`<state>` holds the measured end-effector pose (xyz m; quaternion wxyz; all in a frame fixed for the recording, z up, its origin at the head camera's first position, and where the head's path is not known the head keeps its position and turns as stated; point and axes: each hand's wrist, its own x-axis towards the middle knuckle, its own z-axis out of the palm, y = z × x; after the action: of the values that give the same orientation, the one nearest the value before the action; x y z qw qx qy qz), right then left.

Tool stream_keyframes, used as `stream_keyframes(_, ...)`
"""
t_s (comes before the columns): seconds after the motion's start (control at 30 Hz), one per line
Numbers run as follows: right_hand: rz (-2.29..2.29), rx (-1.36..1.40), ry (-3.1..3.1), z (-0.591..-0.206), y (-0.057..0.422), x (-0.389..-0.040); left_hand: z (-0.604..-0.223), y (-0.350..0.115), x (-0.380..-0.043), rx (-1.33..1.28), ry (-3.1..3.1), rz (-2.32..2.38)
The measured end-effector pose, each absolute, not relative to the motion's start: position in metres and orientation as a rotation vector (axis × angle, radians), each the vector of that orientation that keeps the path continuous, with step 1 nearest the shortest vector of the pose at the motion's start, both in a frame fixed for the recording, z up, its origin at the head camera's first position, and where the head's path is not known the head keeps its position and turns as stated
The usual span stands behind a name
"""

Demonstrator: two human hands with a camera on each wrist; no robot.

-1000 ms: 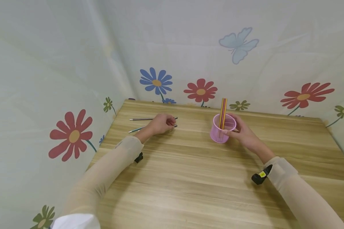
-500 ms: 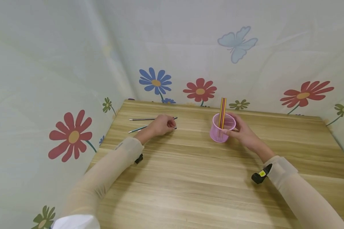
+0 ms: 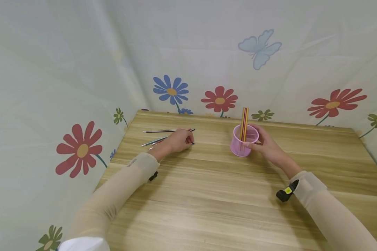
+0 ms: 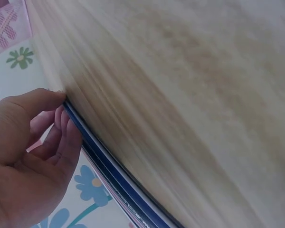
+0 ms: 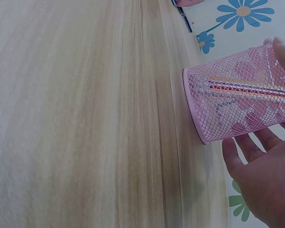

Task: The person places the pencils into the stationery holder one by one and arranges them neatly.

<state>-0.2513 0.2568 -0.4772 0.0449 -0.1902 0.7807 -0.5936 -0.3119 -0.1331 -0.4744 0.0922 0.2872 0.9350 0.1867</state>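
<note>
Several pencils lie at the table's far left, among them a black pencil (image 3: 158,131) and a teal pencil (image 3: 153,142). Over their right ends bends my left hand (image 3: 179,140). In the left wrist view, its thumb and curled fingers pinch a dark blue pencil (image 4: 115,166) near one end; other pencils lie close behind it. My right hand (image 3: 268,145) grips a pink mesh pen cup (image 3: 237,148) from the right, thumb at the front. Yellow and dark red striped pencils (image 3: 244,120) stand upright in the cup. The mesh lets their lower parts show in the right wrist view.
The wood-grain table (image 3: 201,195) ends at the back against a pale curtain (image 3: 201,52) printed with flowers and a butterfly. A second curtain side runs along the left. Black wrist cameras (image 3: 283,195) sit under both sleeves.
My left hand has shifted slightly toward me, and the pencil ends at its left have spread, with another end now visible. The right hand and the pen cup have stayed in place.
</note>
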Motion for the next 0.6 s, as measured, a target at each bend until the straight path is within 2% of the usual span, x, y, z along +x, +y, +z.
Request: stream_keyframes(0.6, -1.828, -0.587, 2.389, -0.4793, 0.2563, -0.2517, -0.4796, -0.1334, -0.3144, 0.828, 2.784, 0.558)
